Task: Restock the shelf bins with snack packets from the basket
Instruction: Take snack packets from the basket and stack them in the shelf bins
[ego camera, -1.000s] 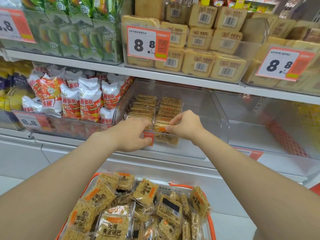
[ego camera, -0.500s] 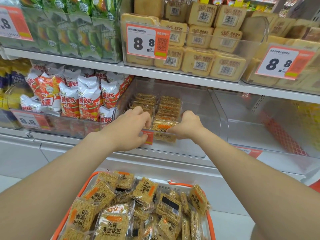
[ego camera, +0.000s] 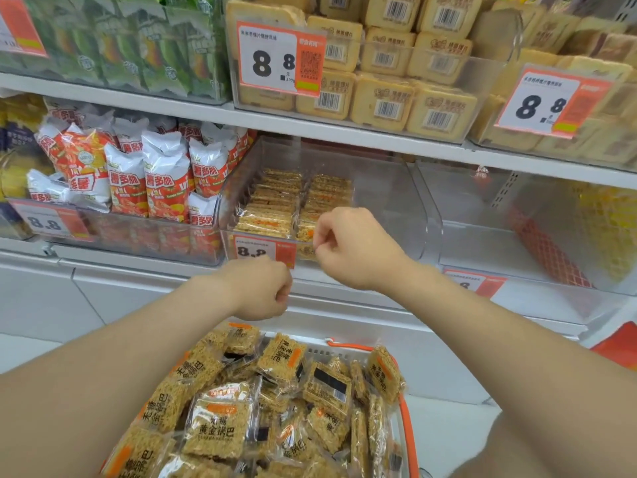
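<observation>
Two rows of golden rice-cracker packets (ego camera: 272, 208) stand in the left half of a clear shelf bin (ego camera: 396, 201) on the middle shelf. My right hand (ego camera: 351, 246) hovers at the bin's front edge with its fingers curled, and I see nothing in it. Lower and to the left, in front of the bin's price tag, my left hand (ego camera: 262, 288) is also curled and holds nothing. Below my arms, an orange-rimmed basket (ego camera: 348, 346) holds several more cracker packets (ego camera: 220, 426) in a loose pile.
Left of the bin stands a bin of red-and-white chip bags (ego camera: 162, 181). To the right is a clear bin (ego camera: 517, 229) with no packets showing. The upper shelf carries green packs (ego camera: 138, 46) and beige boxed snacks (ego camera: 386, 84) behind 8.8 price tags.
Both hands have let go of the packet at the bin's front and pulled back towards me. The left hand has dropped below the bin's edge.
</observation>
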{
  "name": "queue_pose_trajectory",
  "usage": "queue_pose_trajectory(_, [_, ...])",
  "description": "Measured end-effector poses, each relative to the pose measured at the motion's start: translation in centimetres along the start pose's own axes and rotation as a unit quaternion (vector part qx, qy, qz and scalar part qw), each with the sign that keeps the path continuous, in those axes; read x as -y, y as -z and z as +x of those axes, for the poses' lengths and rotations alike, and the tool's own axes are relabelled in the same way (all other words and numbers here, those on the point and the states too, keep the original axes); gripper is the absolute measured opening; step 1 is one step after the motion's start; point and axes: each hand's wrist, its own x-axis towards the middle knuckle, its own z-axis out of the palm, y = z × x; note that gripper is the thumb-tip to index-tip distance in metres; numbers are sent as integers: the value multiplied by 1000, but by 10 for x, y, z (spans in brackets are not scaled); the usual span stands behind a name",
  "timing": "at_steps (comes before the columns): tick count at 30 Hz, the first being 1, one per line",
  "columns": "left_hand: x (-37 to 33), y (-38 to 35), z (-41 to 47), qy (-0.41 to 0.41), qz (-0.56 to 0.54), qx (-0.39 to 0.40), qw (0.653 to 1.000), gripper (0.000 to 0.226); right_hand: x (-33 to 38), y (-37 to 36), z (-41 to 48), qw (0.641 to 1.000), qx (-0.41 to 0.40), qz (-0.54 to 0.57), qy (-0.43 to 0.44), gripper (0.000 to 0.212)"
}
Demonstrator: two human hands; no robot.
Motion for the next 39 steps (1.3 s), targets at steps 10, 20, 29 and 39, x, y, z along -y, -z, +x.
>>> queue_pose_trajectory(10, [-47, -123, 23, -25, 129, 223, 966, 57, 10, -38, -17, 951, 286, -119, -10, 25])
queue_pose_trajectory(20, [-57, -124, 18, -63, 147, 175, 972, 51, 1, -36, -15, 944, 319, -86, -12, 35])
queue_pose_trajectory(29, [-51, -76, 13, -8, -64, 39, 997, 25, -1, -13, -21, 944, 306, -65, -106, 33])
queue_pose_trajectory(39, [-75, -6, -30, 31, -307, -186, 933, 27, 11, 13, -25, 859, 297, 222, -354, 33])
